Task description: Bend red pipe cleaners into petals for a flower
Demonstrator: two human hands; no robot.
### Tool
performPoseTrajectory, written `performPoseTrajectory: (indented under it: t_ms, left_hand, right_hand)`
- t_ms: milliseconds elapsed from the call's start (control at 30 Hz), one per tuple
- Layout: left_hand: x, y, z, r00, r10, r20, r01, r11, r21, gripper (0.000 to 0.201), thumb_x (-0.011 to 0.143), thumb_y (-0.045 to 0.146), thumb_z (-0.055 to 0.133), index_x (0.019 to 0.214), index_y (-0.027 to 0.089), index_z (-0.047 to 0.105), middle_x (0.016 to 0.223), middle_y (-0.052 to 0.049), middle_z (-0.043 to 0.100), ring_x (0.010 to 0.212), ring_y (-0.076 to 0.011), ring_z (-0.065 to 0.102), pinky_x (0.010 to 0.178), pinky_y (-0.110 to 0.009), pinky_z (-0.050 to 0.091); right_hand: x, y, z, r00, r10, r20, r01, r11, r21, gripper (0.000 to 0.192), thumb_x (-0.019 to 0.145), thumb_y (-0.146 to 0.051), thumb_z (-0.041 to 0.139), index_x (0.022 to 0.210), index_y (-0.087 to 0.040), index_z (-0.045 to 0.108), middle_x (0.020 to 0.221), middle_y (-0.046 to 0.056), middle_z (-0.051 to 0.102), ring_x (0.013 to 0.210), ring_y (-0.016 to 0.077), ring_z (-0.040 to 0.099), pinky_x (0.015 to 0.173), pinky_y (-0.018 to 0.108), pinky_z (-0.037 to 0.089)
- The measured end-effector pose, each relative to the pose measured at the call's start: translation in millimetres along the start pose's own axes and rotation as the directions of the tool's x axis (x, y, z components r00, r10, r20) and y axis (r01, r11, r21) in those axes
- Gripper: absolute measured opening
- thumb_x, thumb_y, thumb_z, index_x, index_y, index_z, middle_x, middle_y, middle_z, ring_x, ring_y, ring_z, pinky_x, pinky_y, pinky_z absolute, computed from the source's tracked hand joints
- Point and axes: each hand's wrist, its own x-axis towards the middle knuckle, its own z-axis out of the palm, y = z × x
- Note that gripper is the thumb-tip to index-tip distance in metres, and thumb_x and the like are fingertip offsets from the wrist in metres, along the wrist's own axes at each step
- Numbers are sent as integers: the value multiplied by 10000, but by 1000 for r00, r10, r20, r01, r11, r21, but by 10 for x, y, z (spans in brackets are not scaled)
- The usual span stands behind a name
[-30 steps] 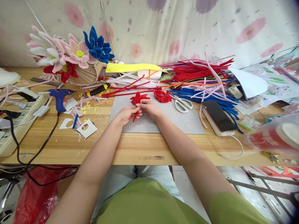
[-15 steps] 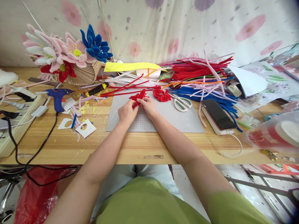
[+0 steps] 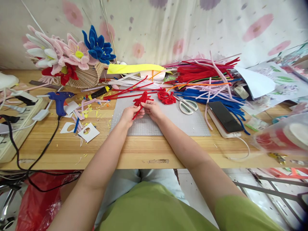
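Over the grey cutting mat (image 3: 168, 125) my two hands meet at a bent red pipe cleaner piece (image 3: 142, 98). My left hand (image 3: 131, 115) pinches it, and one red end sticks out below the fingers toward me. Thumb and fingers of my right hand (image 3: 152, 108) are closed on its right side. Some of the piece is hidden behind my fingers. Just right of my hands, coiled red pipe cleaner shapes (image 3: 166, 97) lie on the mat. Beside them rest scissors with pale handles (image 3: 187, 106).
Bundles of red (image 3: 199, 72) and blue pipe cleaners (image 3: 216, 99) are heaped behind the mat. A phone (image 3: 225, 116) lies on a white power bank at right. On the left are a blue glue gun (image 3: 60, 102), a power strip (image 3: 24, 125), and fuzzy flowers (image 3: 77, 53).
The red piece has turned in my hands; a loop now points upward and an end pokes out below my left fingers. My left hand's grip has shifted slightly.
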Motion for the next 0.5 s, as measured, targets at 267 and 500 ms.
performPoseTrajectory:
  t_ms: [267, 500]
  left_hand:
    - [-5, -1, -28, 998, 55, -12, -54, 994, 96, 92, 814, 228, 560, 804, 142, 593, 754, -40, 662, 629, -113, 622, 616, -245, 507]
    - [-187, -105, 99, 681, 730, -52, -423, 450, 786, 310, 740, 283, 671, 1038, 253, 591, 1235, -63, 566, 1088, -209, 547, 922, -308, 416]
  right_hand:
    - [34, 64, 24, 997, -76, -16, 77, 995, 61, 385, 623, -386, 750, 597, -186, 422, 459, -83, 361, 388, 22, 225, 383, 217, 155]
    - [123, 143, 28, 923, -128, -362, 135, 991, -7, 361, 663, -374, 687, 607, -202, 374, 483, -71, 376, 430, 47, 299, 429, 219, 251]
